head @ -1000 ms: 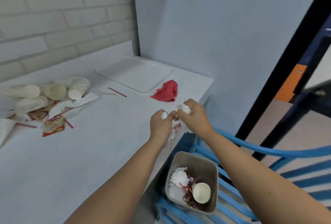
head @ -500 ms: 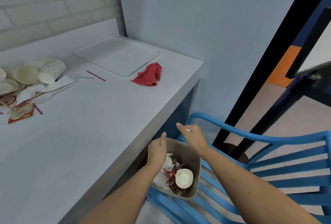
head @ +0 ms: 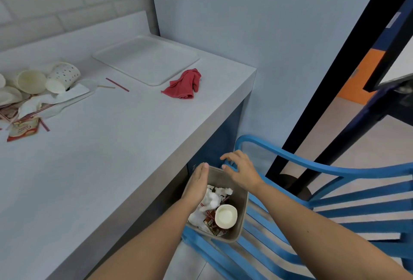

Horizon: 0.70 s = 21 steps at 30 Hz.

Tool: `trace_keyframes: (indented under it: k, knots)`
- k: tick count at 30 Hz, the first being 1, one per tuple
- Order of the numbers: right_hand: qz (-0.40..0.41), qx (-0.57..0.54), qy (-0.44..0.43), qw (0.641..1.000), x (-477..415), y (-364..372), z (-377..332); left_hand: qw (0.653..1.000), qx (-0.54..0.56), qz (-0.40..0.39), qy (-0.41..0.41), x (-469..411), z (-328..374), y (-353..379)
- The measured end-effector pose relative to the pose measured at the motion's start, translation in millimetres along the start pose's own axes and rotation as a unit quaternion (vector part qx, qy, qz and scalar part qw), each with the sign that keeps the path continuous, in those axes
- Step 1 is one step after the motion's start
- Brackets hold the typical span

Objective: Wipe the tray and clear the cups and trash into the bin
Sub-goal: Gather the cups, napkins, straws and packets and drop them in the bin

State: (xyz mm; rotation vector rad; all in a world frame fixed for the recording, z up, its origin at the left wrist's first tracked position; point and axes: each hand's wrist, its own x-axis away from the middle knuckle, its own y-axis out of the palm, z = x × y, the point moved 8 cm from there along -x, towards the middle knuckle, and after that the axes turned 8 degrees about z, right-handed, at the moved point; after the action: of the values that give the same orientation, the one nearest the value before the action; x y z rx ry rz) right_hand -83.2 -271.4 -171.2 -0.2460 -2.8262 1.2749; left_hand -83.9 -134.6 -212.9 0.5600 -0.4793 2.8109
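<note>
Both empty: left hand [head: 197, 187] flat, right hand [head: 242, 171] spread, over bin [head: 242, 217] on blue chair [head: 335, 192]. Crumpled tissue, gripped a second ago, now inside bin. Tray [head: 146, 59] bare; cups [head: 49, 77] and wrappers remaining on counter [head: 100, 156].

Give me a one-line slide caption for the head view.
Both empty hands, left hand and right hand, hover over the bin on a blue chair; cups remain on the counter.

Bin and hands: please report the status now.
Both hands, left and right, open over bin. Cups and trash on counter. Nothing in the way.
</note>
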Motion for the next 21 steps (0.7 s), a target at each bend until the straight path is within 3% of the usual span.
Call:
trace_keyframes:
  k: [6,12,21]
  knots:
    - [0.034,-0.025,-0.047,0.998,-9.9,-16.7,-31.9,0.996,0.037,0.046,0.073,13.9,41.8,-13.6]
    - [0.101,-0.103,-0.112,0.983,-19.0,-40.3,-104.2,0.969,0.106,0.131,0.179,40.6,94.3,-54.3]
    - [0.112,-0.201,-0.215,0.949,-19.6,-22.5,-253.2,0.919,0.116,0.265,0.267,87.9,129.9,-179.2]
